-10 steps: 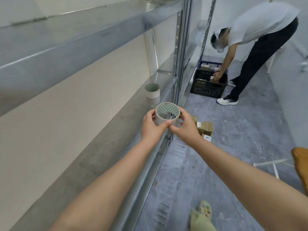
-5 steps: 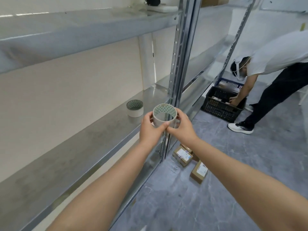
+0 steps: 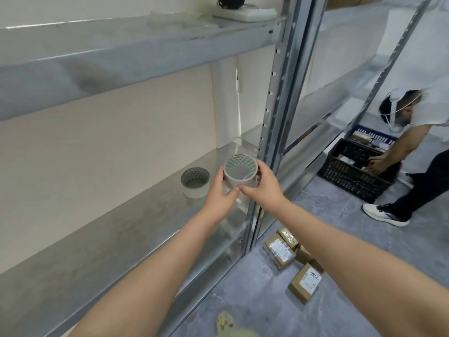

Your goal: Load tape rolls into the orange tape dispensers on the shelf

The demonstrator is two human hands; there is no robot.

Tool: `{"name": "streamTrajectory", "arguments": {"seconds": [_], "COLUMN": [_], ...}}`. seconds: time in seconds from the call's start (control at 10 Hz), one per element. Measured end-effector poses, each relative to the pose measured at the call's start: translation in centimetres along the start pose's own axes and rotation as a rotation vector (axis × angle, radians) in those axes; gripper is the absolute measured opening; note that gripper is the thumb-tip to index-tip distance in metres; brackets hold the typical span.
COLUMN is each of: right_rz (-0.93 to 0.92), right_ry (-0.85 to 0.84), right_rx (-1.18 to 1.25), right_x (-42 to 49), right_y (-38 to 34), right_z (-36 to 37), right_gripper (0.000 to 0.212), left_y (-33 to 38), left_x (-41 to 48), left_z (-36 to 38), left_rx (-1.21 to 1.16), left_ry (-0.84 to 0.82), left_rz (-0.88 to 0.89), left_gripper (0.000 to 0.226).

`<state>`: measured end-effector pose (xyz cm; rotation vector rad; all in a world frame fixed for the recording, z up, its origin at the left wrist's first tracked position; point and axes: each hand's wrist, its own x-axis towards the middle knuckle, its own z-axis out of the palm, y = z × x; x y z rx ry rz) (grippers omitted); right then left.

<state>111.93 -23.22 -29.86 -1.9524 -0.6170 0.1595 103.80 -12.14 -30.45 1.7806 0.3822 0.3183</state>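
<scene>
I hold a tape roll (image 3: pixel 239 176) with a green-patterned core between both hands, just above the right end of the metal shelf (image 3: pixel 116 237). My left hand (image 3: pixel 220 194) grips its left side and my right hand (image 3: pixel 262 187) its right side. A second tape roll (image 3: pixel 195 182) of the same kind stands on the shelf to the left of the held one, close to the wall. No orange tape dispenser is in view.
A metal upright (image 3: pixel 274 113) stands just right of my hands. Several small cardboard parcels (image 3: pixel 280 250) lie on the grey floor below. Another person (image 3: pixel 413 152) bends over a black crate (image 3: pixel 357 173) at the right. A white object (image 3: pixel 243 12) lies on the upper shelf.
My view has swung left and up toward the shelf. Both hands have carried the tape roll inward over the shelf end, closer to the standing roll.
</scene>
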Motion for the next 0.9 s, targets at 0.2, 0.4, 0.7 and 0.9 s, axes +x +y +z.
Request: {"name": "streamTrajectory", "arguments": {"seconds": [0.2,0.4,0.7,0.9], "right_rz": [0.015,0.042,0.034,0.069], "right_ry": [-0.134,-0.224,-0.390,-0.517], "right_rx": [-0.055,-0.029,-0.053,-0.039], "right_x": [7.0,10.6,13.3,13.0], "right_y": [2.0,4.6,6.7,7.0], "right_z": [0.5,2.3,2.9,1.8], "right_gripper": [0.070,0.061,0.067,0.102], "left_y": [-1.1,-2.6,-4.0,-3.0], "left_x": [6.2,9.5,10.9,10.0], "left_z": [0.7,1.3,3.3,5.2], "left_rx": [-0.035,0.039,0.135,0.089], "left_ry": [0.123,0.162,0.228,0.323], "left_rz": [-0.078,-0.145,-0.306,-0.405], "left_gripper": [0.057,0.050,0.056,0.076]}}
